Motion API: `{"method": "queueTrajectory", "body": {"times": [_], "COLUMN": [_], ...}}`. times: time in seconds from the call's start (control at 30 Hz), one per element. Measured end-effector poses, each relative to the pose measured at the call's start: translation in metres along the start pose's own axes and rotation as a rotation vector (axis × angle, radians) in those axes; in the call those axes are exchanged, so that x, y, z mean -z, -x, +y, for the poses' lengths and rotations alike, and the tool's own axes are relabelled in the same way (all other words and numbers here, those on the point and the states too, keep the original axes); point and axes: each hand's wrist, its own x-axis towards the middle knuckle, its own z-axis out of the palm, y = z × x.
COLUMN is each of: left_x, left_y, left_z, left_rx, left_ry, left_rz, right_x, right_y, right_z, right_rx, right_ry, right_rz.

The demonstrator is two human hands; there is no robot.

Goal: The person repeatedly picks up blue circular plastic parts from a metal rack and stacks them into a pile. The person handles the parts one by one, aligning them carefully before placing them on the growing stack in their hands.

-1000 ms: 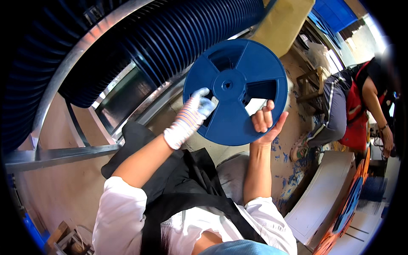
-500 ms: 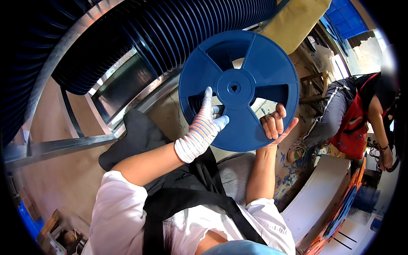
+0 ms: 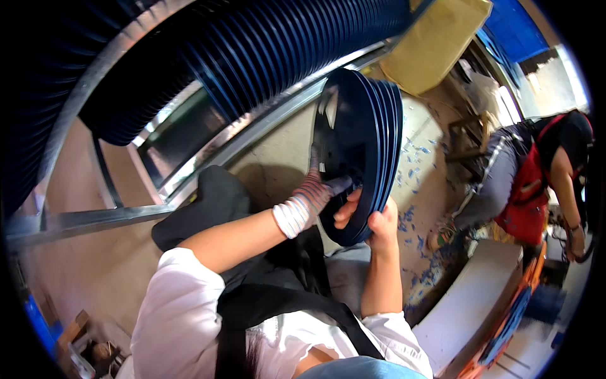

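Item: blue reels, stacked edge-on; gloved left hand bracing face, right hand fingers clamping rim. Next: likely steady two-handed carrying.

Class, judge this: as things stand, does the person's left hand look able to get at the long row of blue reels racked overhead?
Probably not right away: the left hand and right hand both grip a stack of blue reels, which sits between them and the racked row.
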Motion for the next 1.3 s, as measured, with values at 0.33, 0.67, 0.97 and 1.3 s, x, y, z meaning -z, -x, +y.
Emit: {"method": "queueTrajectory", "body": {"times": [0.33,0.67,0.97,1.3], "left_x": [0.019,0.08,0.089,0.091], "left_y": [0.046,0.086,0.073,0.098], "left_z": [0.058,0.063,0.059,0.077], "left_rx": [-0.09,-0.106,-0.199,-0.288], "left_ry": [0.109,0.714,0.678,0.506], "left_rz": [-0.227,-0.439,-0.532,-0.295], "right_x": [0.05,0.058,0.054,0.051], "right_y": [-0.013,-0.022,-0.024,-0.028], "right_z": [-0.002,-0.005,0.002,0.006], "right_rx": [0.087,0.15,0.116,0.07], "right_ry": [-0.41,-0.222,-0.352,-0.32], "right_rz": [0.417,0.525,0.419,0.394]}}
